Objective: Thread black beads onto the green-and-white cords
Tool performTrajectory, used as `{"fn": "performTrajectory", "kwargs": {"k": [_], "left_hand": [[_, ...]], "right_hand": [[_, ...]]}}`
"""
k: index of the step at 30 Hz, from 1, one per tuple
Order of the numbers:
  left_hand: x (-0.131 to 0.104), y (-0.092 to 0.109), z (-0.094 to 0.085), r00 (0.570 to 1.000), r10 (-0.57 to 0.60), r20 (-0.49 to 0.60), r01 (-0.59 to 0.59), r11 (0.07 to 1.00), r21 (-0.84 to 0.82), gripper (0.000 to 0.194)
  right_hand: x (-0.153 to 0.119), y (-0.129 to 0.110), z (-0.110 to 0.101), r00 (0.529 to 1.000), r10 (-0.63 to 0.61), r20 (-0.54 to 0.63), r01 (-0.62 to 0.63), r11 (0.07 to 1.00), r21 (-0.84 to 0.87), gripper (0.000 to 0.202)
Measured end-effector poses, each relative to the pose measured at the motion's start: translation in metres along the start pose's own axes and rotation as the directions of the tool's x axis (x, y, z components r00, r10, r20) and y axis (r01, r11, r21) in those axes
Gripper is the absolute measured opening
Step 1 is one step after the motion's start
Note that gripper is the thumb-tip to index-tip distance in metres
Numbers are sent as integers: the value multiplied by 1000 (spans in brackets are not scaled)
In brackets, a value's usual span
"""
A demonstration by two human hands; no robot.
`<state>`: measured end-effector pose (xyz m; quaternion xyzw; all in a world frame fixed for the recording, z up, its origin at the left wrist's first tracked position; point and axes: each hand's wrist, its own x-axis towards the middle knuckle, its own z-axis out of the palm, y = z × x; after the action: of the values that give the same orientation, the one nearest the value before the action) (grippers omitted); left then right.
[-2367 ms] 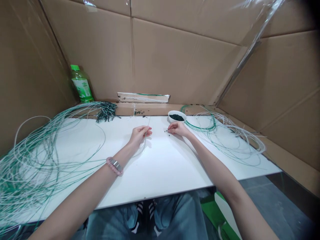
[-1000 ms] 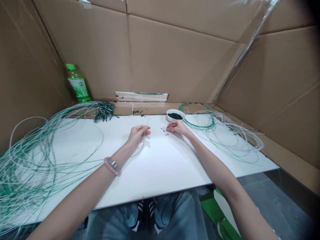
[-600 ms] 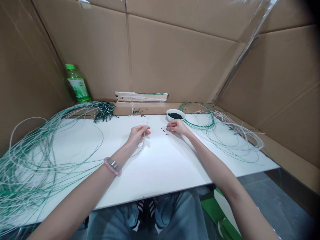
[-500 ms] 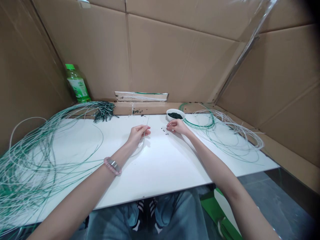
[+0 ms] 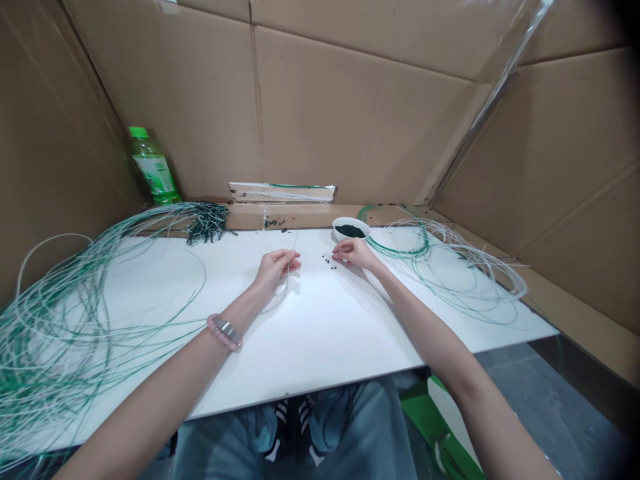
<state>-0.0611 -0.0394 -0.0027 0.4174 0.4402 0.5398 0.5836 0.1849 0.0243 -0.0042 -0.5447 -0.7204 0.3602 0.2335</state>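
Between the thumb and fingers of my left hand (image 5: 277, 267) a thin pale wire (image 5: 287, 293) is pinched. Its short end sticks up past the fingertips, and the rest curves down toward my wrist. My right hand (image 5: 353, 253) is closed at the fingertips just in front of a white bowl (image 5: 336, 235) of small dark green pieces (image 5: 351, 231). Whatever those fingertips grip is too small to make out. Several tiny dark beads (image 5: 328, 261) lie loose on the white table (image 5: 320, 327), close to the left of my right fingertips.
A large tangle of green and white wires (image 5: 65, 313) covers the left side, its dark bundled ends (image 5: 207, 222) at the back. Coiled wires (image 5: 465, 257) lie at the right. A green-capped bottle (image 5: 155, 175) stands by the cardboard wall (image 5: 320, 113) behind the table.
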Motion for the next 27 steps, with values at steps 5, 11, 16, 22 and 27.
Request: {"fn": "performTrajectory", "kwargs": {"k": [5, 11, 16, 22, 27], "left_hand": [[1, -1, 0, 1000, 4, 5, -4, 1000, 1, 34], [1, -2, -1, 1000, 7, 9, -7, 1000, 4, 33], [0, 1, 0, 1000, 1, 9, -1, 1000, 5, 33], [2, -3, -1, 1000, 10, 12, -10, 1000, 4, 38], [5, -6, -2, 1000, 25, 6, -25, 1000, -9, 40]], "right_hand": [[-1, -2, 0, 1000, -15, 3, 15, 999, -49, 23], [-2, -3, -2, 998, -62, 3, 62, 988, -141, 23], [-8, -10, -2, 995, -93, -25, 83, 958, -274, 24], [-6, -33, -29, 984, -95, -151, 24, 911, -411, 26], [24, -51, -61, 972, 26, -234, -149, 838, -526, 30]]}}
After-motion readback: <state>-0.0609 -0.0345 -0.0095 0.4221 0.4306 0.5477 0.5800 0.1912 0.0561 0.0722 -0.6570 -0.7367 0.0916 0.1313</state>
